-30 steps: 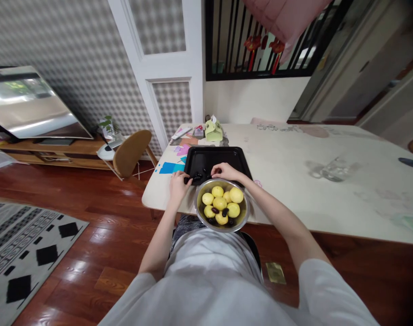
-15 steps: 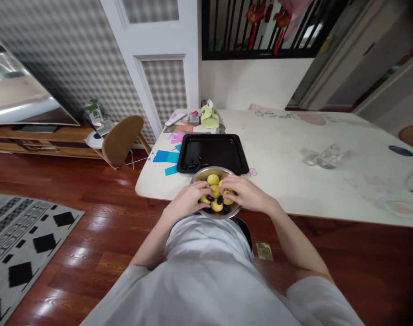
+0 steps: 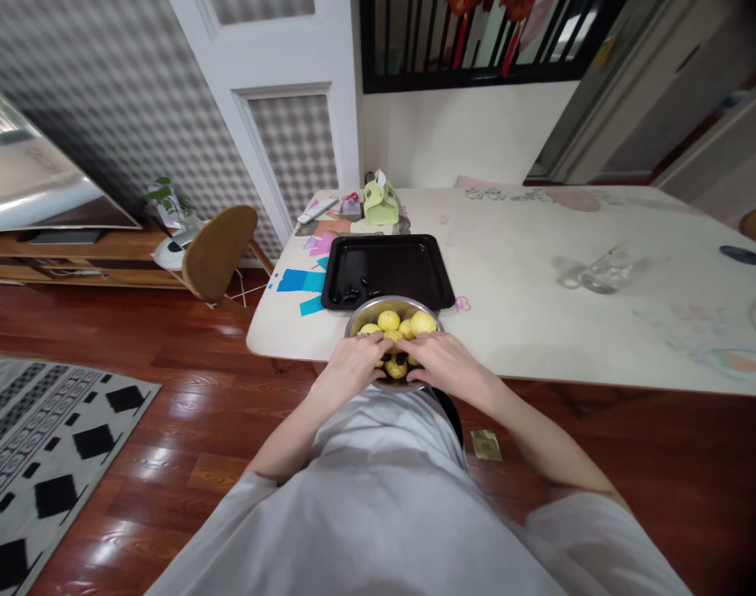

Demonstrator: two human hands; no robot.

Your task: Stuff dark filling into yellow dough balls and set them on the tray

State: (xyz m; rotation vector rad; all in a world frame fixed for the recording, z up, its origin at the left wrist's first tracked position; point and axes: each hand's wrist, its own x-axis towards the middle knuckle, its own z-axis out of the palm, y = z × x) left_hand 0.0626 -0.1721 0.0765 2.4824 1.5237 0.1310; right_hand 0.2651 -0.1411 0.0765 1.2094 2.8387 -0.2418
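Note:
A metal bowl (image 3: pixel 358 312) at the table's near edge holds several round yellow fruits (image 3: pixel 388 320) and small dark oval fruits, grape-like in look. Over its left side, my left hand (image 3: pixel 354 362) reaches in with curled fingers, closed about a dark oval fruit (image 3: pixel 387 358). From the right, my right hand (image 3: pixel 445 362) bends its fingers down into the bowl, thumb and fingertips closed around another dark oval fruit (image 3: pixel 402 358). The fingertips of both hands nearly meet above the yellow fruits. Behind the bowl lies a black tray (image 3: pixel 393 269) with several dark pieces in its near left corner.
On the white table (image 3: pixel 520 323) stand a green tissue box (image 3: pixel 381 204) and a white remote (image 3: pixel 318 210) at the back left. A clear glass container (image 3: pixel 604 273) is to the right. A wooden chair (image 3: pixel 219 257) stands beyond the left edge.
Both hands have shifted slightly within the bowl, fingertips closer together. More yellow fruit shows at the bowl's far right. The view has tilted down a little.

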